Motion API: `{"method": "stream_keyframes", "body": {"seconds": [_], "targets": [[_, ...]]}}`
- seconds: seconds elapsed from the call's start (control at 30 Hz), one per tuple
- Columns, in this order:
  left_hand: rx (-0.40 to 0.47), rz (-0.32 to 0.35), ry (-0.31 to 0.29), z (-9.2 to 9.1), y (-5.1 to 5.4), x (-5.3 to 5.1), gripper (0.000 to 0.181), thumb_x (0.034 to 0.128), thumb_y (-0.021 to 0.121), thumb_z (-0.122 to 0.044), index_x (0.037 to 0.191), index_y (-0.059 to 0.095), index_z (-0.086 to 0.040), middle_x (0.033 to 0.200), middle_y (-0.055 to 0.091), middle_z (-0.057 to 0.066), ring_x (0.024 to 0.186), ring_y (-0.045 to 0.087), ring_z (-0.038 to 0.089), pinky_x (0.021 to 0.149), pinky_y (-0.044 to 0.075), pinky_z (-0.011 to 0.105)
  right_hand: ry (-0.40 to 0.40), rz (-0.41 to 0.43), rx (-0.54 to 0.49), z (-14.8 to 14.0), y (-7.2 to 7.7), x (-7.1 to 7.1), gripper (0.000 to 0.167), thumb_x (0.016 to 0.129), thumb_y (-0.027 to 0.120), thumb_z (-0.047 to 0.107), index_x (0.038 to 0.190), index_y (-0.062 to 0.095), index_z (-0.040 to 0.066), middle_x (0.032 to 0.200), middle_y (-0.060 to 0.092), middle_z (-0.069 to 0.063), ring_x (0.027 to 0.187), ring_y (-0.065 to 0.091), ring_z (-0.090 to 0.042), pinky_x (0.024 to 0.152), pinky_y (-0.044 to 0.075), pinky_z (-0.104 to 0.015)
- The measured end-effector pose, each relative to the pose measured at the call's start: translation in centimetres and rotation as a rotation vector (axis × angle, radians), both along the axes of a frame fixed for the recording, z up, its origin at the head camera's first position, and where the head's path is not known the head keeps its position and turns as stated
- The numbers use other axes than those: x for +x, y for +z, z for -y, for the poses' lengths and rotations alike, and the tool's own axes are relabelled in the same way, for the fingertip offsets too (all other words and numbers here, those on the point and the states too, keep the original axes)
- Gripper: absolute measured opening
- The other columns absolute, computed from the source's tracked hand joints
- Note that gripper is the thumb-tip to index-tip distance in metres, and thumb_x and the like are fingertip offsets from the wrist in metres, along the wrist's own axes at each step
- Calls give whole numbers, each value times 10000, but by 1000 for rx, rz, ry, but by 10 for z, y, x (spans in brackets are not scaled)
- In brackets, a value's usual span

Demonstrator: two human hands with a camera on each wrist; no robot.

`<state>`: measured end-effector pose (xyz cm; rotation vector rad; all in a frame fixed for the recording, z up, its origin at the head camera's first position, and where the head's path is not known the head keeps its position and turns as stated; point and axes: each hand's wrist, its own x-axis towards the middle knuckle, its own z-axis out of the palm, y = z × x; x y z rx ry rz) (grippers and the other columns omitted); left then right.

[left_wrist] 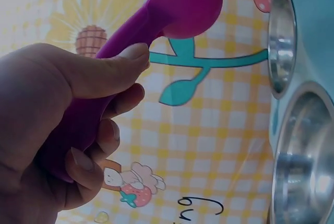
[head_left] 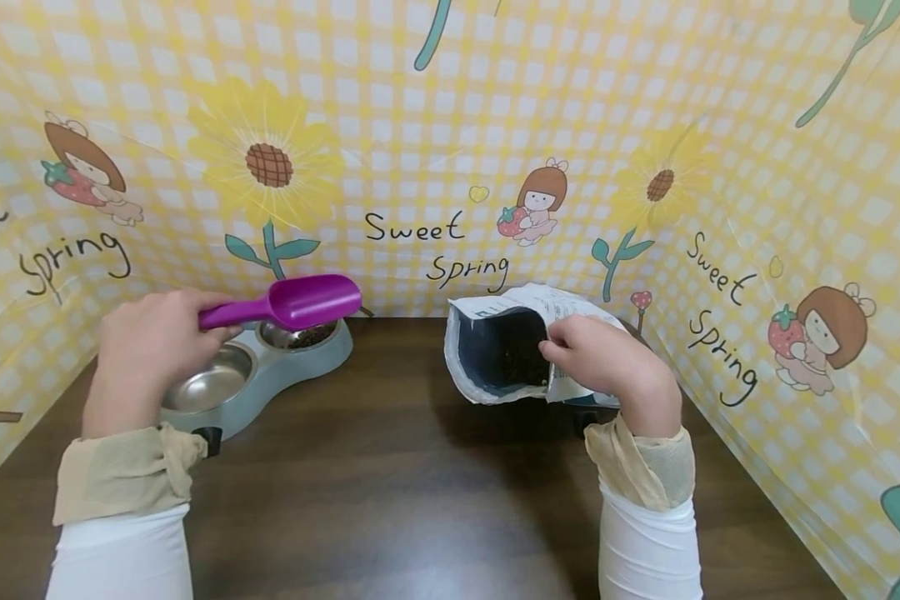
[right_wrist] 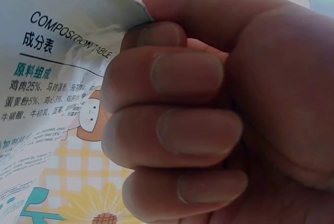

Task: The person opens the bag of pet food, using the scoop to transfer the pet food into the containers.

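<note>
The left hand (head_left: pixel 153 346) grips the handle of a purple scoop (head_left: pixel 311 302), held over the double bowl; in the left wrist view the fingers curl round the scoop (left_wrist: pixel 182 7). Dark pellets lie in the far steel bowl (head_left: pixel 297 335), while the near steel bowl (head_left: pixel 213 379) shows bare metal. At the right, the right hand (head_left: pixel 607 362) pinches the rim of a white bag (head_left: pixel 465 387), whose mouth gapes toward the left with dark contents inside. Printed text covers the bag's side (right_wrist: pixel 57 72) in the right wrist view, with the right hand (right_wrist: pixel 172 114) at its edge.
The blue-grey bowl stand (head_left: pixel 292 375) rests at the left of the brown wooden table (head_left: pixel 390 483). Yellow checked cloth (head_left: pixel 390 167) with flowers and figures rises behind the table and along both sides.
</note>
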<state>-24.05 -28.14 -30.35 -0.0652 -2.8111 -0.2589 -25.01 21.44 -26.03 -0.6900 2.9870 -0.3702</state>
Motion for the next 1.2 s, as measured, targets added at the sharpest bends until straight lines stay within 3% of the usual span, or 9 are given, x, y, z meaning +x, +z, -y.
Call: {"method": "stream_keyframes", "body": {"seconds": [0.13,0.37,0.57,0.87,1.2], "targets": [[-7,10,-34,-5,4,2,385,983,758,-439,1322,767,-257,818,697,77,733,602,303,580,387,421,-4,-3,1,1,-1,1,406,1100,565,178,698,519,141,639,403,35,598,441,-150,649,396,-304],[-19,71,-148,-14,10,8,375,987,765,-463,1314,770,-279,791,683,-26,698,553,196,616,369,361,-11,-4,4,1,-1,1,408,1100,572,185,697,522,142,637,409,35,594,445,-151,642,398,-303],[28,87,-250,-29,14,13,294,976,799,-451,1206,797,-269,752,679,-100,698,541,140,654,380,328,-10,-7,7,1,-1,0,403,1102,569,187,703,532,142,640,413,33,597,447,-152,643,397,-303],[111,168,-351,-58,15,13,303,968,821,-399,1234,812,-254,782,695,-84,669,541,137,644,399,329,-3,-12,7,2,-1,1,412,1098,565,183,691,521,145,635,406,38,595,443,-148,642,397,-301],[108,166,-440,-81,12,10,187,981,806,-391,1147,811,-306,730,631,-103,690,530,122,634,412,313,4,-38,19,3,-1,2,420,1091,565,177,676,503,151,632,402,41,601,441,-147,645,395,-302]]}}
